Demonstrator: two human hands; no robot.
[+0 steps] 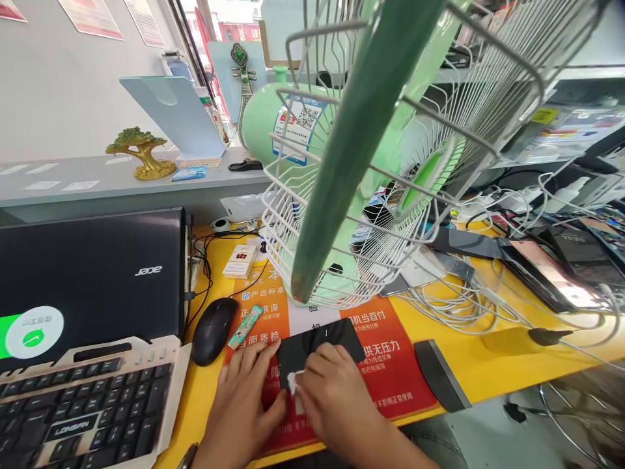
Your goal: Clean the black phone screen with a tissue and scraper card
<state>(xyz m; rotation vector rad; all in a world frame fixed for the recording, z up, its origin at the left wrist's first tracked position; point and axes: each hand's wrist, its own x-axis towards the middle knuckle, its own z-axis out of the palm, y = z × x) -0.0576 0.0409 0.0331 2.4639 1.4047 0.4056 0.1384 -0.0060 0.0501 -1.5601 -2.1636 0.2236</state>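
Observation:
A black phone (322, 345) lies flat on the red and orange mat (390, 371) near the front edge of the yellow desk. My left hand (244, 404) rests on the phone's left end, fingers spread, holding it down. My right hand (332, 397) pinches a small white wipe (293, 381) and presses it onto the phone's dark surface. The lower part of the phone is hidden under both hands.
A green fan (371, 169) in a white wire cage looms over the mat. A black mouse (213, 329), a green wrapper (245, 327), a laptop (92, 280) and a keyboard (83, 410) sit left. A dark slab (442, 374), cables (463, 306) and devices lie right.

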